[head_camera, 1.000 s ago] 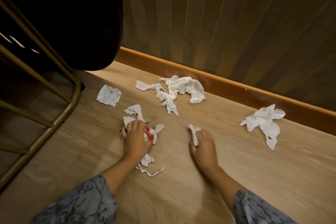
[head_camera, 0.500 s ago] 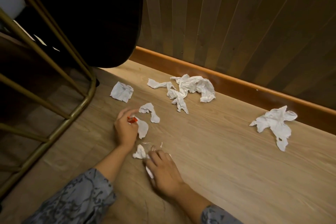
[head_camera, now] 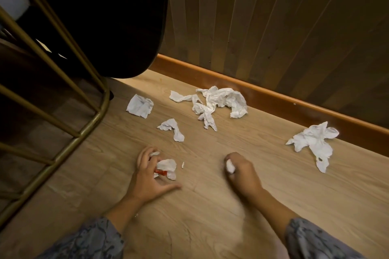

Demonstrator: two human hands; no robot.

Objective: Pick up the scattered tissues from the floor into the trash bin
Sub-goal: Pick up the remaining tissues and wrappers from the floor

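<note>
My left hand point(head_camera: 148, 176) rests low on the wooden floor, fingers curled around a crumpled white tissue with a red scrap point(head_camera: 166, 168). My right hand point(head_camera: 242, 172) is closed on a small white tissue wad point(head_camera: 229, 166). Loose tissues lie beyond them: a small curled piece point(head_camera: 172, 129), a flat crumpled square point(head_camera: 140, 105), a large twisted heap point(head_camera: 219, 103) near the baseboard, and another large one point(head_camera: 314, 143) at the right. A tiny white scrap point(head_camera: 183, 164) lies beside my left hand. The dark trash bin point(head_camera: 109, 27) stands at the upper left.
A gold metal frame point(head_camera: 84, 130) with slanted bars fills the left side beside the bin. An orange-brown baseboard point(head_camera: 273, 99) and a ribbed wooden wall point(head_camera: 273, 27) close off the far side. Bare wooden floor point(head_camera: 210, 216) lies near me.
My right hand has moved right and forward with a small tissue wad in it. The scraps that lay between my hands are gone from the floor. My left hand still holds its tissue.
</note>
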